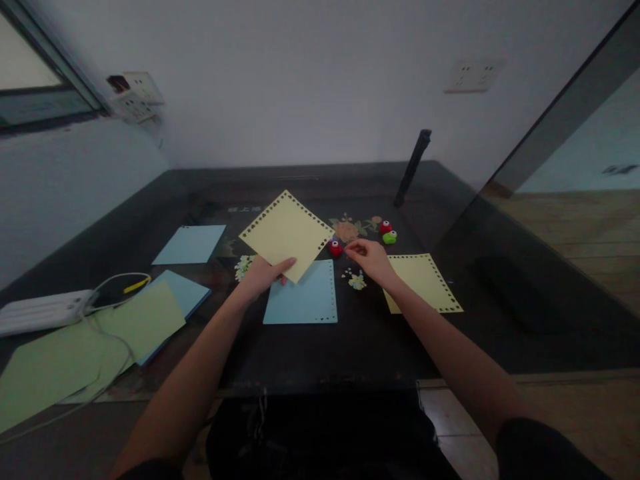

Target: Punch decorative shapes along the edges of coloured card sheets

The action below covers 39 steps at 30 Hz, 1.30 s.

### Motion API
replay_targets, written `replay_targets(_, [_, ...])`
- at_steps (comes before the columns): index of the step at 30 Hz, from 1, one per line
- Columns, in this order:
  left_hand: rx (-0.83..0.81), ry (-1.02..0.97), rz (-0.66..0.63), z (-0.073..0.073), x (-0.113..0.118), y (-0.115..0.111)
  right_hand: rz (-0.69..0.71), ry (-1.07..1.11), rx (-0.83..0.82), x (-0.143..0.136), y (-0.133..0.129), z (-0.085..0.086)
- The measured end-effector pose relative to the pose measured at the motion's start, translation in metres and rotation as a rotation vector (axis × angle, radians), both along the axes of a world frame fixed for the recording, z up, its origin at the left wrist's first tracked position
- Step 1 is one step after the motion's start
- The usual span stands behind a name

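My left hand grips the lower corner of a yellow sheet of paper, thumb on top. Small shapes are punched along its two upper edges. Beneath it lies a light blue sheet with punched holes along the right edge and part of the bottom. My right hand has its thumb and fingers pinched together, just right of a small red craft punch; whether anything is between the fingertips cannot be made out. Tiny paper cutouts lie below that hand. Another punched yellow sheet lies partly under my right forearm.
A second red punch and a green punch stand farther right. A black upright bar rises at the back. On the left are a blue sheet, pale green sheets, a white power strip and its cable.
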<state>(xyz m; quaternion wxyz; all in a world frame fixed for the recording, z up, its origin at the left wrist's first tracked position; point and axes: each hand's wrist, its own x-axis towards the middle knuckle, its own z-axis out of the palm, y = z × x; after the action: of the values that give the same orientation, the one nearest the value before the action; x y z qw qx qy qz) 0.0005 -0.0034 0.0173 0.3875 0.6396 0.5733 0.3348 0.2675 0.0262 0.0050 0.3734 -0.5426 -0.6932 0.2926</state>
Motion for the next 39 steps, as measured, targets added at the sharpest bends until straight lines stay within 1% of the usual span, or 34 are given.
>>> replay_targets(3, [0.0, 0.007, 0.007, 0.004, 0.003, -0.002, -0.032, -0.183, 0.041, -0.005, 0.002, -0.003])
replay_targets(7, [0.015, 0.016, -0.043, 0.008, 0.007, -0.004, -0.064, -0.387, 0.038, -0.013, 0.008, -0.004])
replay_targets(9, [0.009, -0.01, -0.057, 0.009, 0.008, -0.005, -0.077, -0.47, 0.015, -0.018, 0.011, -0.002])
replay_targets(14, [-0.026, -0.054, -0.037, 0.007, 0.012, -0.006, -0.13, -0.67, -0.026, -0.035, 0.011, 0.005])
replay_targets(18, [-0.03, -0.047, -0.073, 0.006, 0.017, -0.009, -0.139, -0.763, -0.055, -0.044, 0.009, 0.008])
replay_targets(21, [-0.05, -0.051, -0.092, 0.004, 0.022, -0.011, -0.131, -0.763, -0.061, -0.043, 0.008, 0.009])
replay_targets(26, [-0.071, -0.084, -0.147, 0.0, 0.03, -0.014, -0.101, -0.628, 0.009, -0.024, 0.006, 0.011])
replay_targets(28, [-0.059, -0.088, -0.168, 0.001, 0.032, -0.016, -0.086, -0.516, 0.015, -0.012, 0.001, 0.012])
replay_targets(30, [-0.047, -0.088, -0.177, 0.002, 0.034, -0.018, -0.047, -0.346, 0.003, 0.0, -0.007, 0.013])
replay_targets(32, [-0.048, -0.097, -0.176, 0.004, 0.036, -0.021, 0.007, -0.127, -0.065, 0.01, -0.018, 0.015])
replay_targets(35, [-0.066, -0.146, -0.169, 0.008, 0.043, -0.027, 0.091, 0.217, -0.292, 0.019, -0.037, 0.017])
replay_targets(37, [-0.085, -0.201, -0.151, 0.01, 0.049, -0.03, 0.117, 0.377, -0.388, 0.021, -0.047, 0.018])
replay_targets(39, [-0.107, -0.242, -0.126, 0.011, 0.058, -0.031, 0.133, 0.504, -0.434, 0.021, -0.053, 0.017])
